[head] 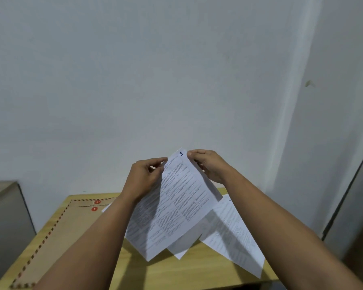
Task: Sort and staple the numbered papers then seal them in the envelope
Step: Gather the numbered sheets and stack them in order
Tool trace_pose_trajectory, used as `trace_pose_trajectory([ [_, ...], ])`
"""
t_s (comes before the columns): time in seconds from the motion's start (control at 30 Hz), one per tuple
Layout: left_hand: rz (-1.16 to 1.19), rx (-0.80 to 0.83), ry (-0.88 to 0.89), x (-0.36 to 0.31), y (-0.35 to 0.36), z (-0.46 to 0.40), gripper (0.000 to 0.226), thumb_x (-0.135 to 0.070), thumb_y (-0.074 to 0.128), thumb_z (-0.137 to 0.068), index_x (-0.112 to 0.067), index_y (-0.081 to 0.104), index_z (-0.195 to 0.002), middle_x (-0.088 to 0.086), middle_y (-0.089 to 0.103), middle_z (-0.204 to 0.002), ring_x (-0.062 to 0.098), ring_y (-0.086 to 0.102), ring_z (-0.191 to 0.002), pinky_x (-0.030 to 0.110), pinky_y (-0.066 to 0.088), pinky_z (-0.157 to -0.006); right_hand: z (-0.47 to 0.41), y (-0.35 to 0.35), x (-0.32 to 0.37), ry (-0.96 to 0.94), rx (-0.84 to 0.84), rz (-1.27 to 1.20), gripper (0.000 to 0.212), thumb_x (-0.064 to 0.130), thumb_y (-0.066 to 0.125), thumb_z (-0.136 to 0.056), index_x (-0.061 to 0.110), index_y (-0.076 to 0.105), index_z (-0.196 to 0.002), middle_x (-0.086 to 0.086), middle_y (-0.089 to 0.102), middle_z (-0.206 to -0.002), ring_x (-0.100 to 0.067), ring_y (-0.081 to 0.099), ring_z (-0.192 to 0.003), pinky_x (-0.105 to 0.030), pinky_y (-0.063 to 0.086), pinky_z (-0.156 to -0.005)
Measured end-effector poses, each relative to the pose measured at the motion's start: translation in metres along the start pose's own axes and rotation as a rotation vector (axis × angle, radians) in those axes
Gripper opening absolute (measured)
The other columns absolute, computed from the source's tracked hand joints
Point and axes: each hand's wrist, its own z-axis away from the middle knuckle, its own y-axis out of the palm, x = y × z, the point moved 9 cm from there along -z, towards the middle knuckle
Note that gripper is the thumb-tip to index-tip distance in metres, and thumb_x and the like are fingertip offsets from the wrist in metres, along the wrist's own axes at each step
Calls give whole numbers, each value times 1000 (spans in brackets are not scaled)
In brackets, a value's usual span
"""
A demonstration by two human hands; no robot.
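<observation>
A white sheet of printed paper, covered in columns of small dark text and marked with a handwritten blue "1" at its top corner, is held up in the air above a light wooden table. Its top edge is pinched at one side by the left hand, whose fingers are closed on the paper, and at the other side by the right hand, whose thumb and fingers are likewise closed on it. The sheet hangs tilted, its lower corner pointing down toward the tabletop. A second white sheet is seen just behind it, only a blank lower corner showing.

Another white printed page is seen lower right of the held sheet, over the table; whether it lies flat cannot be told. On the left part of the table lies a brown paper envelope with a red-and-dark striped border and two red round string-tie buttons near its far end.

Behind the table stands a plain pale grey-white wall. A grey box-like object is seen at the left edge.
</observation>
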Motion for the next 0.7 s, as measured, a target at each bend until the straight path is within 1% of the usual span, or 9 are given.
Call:
trace_pose_trajectory([
  [0.1, 2, 5, -21, 4, 0, 2, 29, -20, 68, -95, -33, 75, -120, -12, 76, -95, 3, 68, -71, 22, 51, -67, 3, 7, -2, 16, 22, -23, 27, 22, 74, -96, 8, 76, -118, -9, 79, -105, -17, 73, -82, -31, 59, -74],
  [0.17, 0, 19, -35, 6, 1, 4, 28, -22, 68, -96, -33, 75, -120, -11, 76, -94, 4, 68, -70, 24, 51, -67, 5, 11, -4, 23, 45, -8, 26, 19, 76, -94, 8, 76, -118, -12, 79, -109, -20, 75, -88, -35, 62, -77],
  [0.3, 8, 35, -50, 4, -1, 5, 30, -21, 69, -95, -31, 74, -123, -10, 75, -97, 5, 67, -75, 18, 52, -66, 8, 20, 0, 17, 99, 11, 22, 13, 73, -95, 8, 77, -117, -15, 79, -108, -25, 76, -91, -36, 62, -78],
  [0.33, 3, 50, -55, 4, -2, 4, 34, -22, 71, -94, -31, 72, -126, -10, 73, -102, 4, 66, -78, 17, 53, -70, 7, 21, 1, 19, 112, 4, 23, 12, 73, -96, 7, 76, -118, -16, 79, -109, -26, 76, -91, -37, 62, -80],
  [0.43, -38, 166, -90, 8, 4, 2, 50, -35, 74, -90, -37, 60, -139, -14, 68, -114, 1, 64, -101, 27, 52, -85, 6, 24, 4, 32, 132, -37, 25, 10, 71, -96, 5, 75, -121, -19, 77, -114, -28, 75, -94, -40, 63, -84],
  [0.5, -21, 226, -116, 10, 10, 3, 48, -38, 70, -93, -36, 57, -140, -10, 73, -111, 4, 67, -103, 32, 53, -89, 3, 21, 5, 36, 127, -63, 28, 10, 71, -96, 3, 73, -123, -21, 76, -117, -30, 74, -96, -42, 63, -85],
  [0.6, 6, 226, -150, 11, 15, 3, 35, -34, 64, -97, -34, 62, -132, -6, 76, -91, 6, 69, -89, 32, 50, -83, -1, 12, 2, 42, 93, -73, 27, 9, 72, -96, 2, 73, -122, -22, 76, -116, -31, 74, -95, -43, 62, -86],
  [0.67, -10, 225, -149, 11, 18, 2, 28, -27, 63, -97, -34, 66, -124, -8, 67, -70, 7, 61, -67, 27, 46, -70, -2, 3, -2, 45, 52, -27, 26, 10, 73, -95, 6, 75, -120, -18, 78, -113, -29, 75, -94, -43, 62, -87],
  [0.7, -22, 226, -147, 10, 20, 2, 28, -24, 62, -97, -34, 68, -122, -8, 65, -67, 7, 58, -63, 26, 45, -67, -2, -2, -4, 43, 38, 26, 26, 12, 73, -95, 10, 75, -121, -14, 79, -111, -28, 75, -95, -42, 62, -86],
])
